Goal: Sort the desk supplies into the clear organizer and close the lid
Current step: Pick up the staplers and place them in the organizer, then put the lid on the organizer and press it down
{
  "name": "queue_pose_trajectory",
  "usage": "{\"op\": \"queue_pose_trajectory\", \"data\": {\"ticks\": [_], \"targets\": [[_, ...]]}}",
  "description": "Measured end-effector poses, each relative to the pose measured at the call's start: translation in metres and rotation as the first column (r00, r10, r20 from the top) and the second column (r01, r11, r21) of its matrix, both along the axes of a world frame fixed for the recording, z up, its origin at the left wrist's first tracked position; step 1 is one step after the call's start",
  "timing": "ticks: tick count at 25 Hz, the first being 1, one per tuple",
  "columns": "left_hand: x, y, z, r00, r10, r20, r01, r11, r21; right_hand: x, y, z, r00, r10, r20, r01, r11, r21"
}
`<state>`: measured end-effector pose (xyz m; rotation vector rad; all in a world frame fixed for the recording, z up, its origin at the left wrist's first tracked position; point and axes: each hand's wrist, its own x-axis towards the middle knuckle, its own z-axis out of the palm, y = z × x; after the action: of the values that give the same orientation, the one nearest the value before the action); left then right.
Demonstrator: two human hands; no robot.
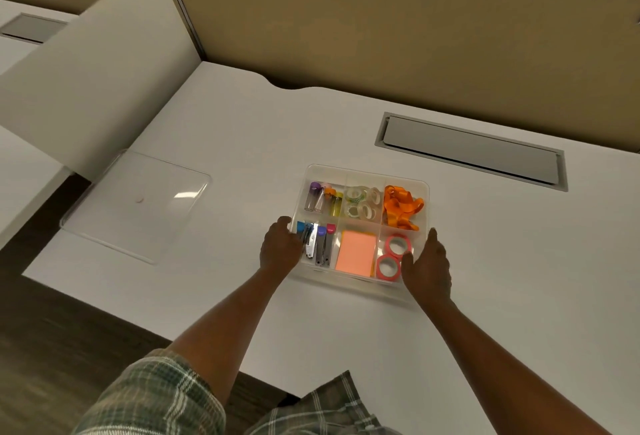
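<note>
Sorting looks finished: between the hands sits the clear plastic six-compartment organizer [363,176], every bay filled (loose orange ribbon [401,207] just beyond the right hand, square salmon sticky-note pad [355,252] midway between both). The left hand [280,247] grips its left wall with curled fingers. The right hand [427,266] clasps the right wall, thumb hooked over the rim beside two pink tape rolls [388,255], probably to steady or square it on the white table [242,143]. Well left of the left hand lies the flat clear plastic lid [138,202], not yet fitted.
</note>
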<state>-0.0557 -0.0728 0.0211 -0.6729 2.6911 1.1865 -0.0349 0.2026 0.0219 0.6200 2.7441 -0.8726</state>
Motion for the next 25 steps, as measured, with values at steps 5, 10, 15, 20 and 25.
{"op": "queue_pose_trajectory", "data": {"ticks": [5, 10, 15, 20, 25], "targets": [[0.003, -0.038, 0.003, 0.995, 0.064, -0.081, -0.067, 0.997, -0.037, 0.002, -0.057, 0.012, 0.925, 0.336, -0.174, -0.298, 0.930, 0.213], [-0.004, -0.111, 0.003, 0.997, 0.063, -0.034, -0.068, 0.983, -0.168, -0.005, -0.147, 0.015, 0.806, 0.558, -0.198, -0.536, 0.829, 0.157], [-0.009, -0.185, 0.000, 0.993, 0.090, 0.083, -0.051, 0.922, -0.384, -0.013, -0.222, 0.003, 0.694, 0.709, -0.123, -0.680, 0.702, 0.211], [-0.008, -0.229, -0.011, 0.977, 0.098, 0.188, 0.005, 0.875, -0.483, -0.013, -0.250, -0.019, 0.682, 0.731, 0.001, -0.706, 0.658, 0.261], [-0.006, -0.240, -0.021, 0.978, 0.035, 0.206, 0.075, 0.862, -0.501, -0.013, -0.248, -0.030, 0.652, 0.755, 0.069, -0.732, 0.602, 0.320]]}}
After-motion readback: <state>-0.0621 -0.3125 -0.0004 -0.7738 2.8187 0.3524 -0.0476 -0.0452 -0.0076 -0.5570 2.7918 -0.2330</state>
